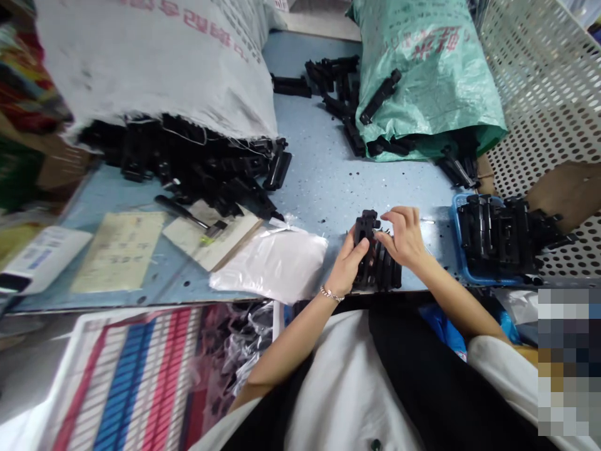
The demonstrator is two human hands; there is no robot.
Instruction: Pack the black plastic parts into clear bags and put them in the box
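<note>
My left hand (348,263) and my right hand (402,238) meet over a small black plastic part (366,227) at the front edge of the blue table (323,181). Both hands have fingers pinched on that part from either side. Under my hands lies a short row of similar black parts (381,272). A bracelet is on my left wrist.
A white sack (154,62) spills black parts (188,163) at the left. A green sack (422,75) with more parts lies at the back right. A blue tray (457,250) of black parts sits right of my hands. Clear plastic bags (272,260), papers and a tool lie left.
</note>
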